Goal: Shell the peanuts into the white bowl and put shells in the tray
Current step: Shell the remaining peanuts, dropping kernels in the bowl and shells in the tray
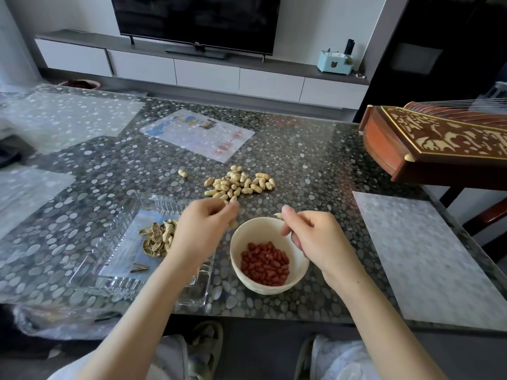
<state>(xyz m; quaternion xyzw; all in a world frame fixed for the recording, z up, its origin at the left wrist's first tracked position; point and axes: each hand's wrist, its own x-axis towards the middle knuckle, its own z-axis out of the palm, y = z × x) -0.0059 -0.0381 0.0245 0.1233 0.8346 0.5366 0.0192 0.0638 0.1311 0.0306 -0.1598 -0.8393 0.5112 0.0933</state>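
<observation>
L hand [203, 231] pinches blurred peanut [233, 222]; R hand [318, 239] pinches shell bit [278, 215] over white bowl [255, 231] rim.

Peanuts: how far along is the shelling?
Done: red kernels cover the bottom of the white bowl; empty shells sit in the glass tray. In hand: left hand grips a blurred shell half, right hand pinches a shell fragment by the bowl's far rim. Left: a pile of unshelled peanuts plus one stray peanut.

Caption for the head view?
Left hand and right hand each pinch tan shell pieces by round white bowl of red kernels; clear glass tray holds shells.
</observation>
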